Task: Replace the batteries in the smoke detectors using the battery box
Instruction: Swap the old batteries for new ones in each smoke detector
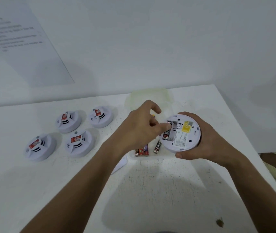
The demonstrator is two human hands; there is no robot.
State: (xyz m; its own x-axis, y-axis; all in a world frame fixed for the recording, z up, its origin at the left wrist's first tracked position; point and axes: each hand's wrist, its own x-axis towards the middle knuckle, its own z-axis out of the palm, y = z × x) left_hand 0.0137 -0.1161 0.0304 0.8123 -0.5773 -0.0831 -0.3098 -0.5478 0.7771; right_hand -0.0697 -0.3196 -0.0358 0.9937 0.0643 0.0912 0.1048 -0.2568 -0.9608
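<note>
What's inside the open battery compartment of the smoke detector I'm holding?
One battery lies in the compartment of the smoke detector; the slot beside it looks empty. The left hand fingertip covers the compartment's upper end, so the contacts there are hidden.

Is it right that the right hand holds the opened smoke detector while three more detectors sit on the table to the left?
Not quite. The head view shows four detectors on the table to the left, not three. The rest stands: the right hand holds the opened smoke detector.
</note>
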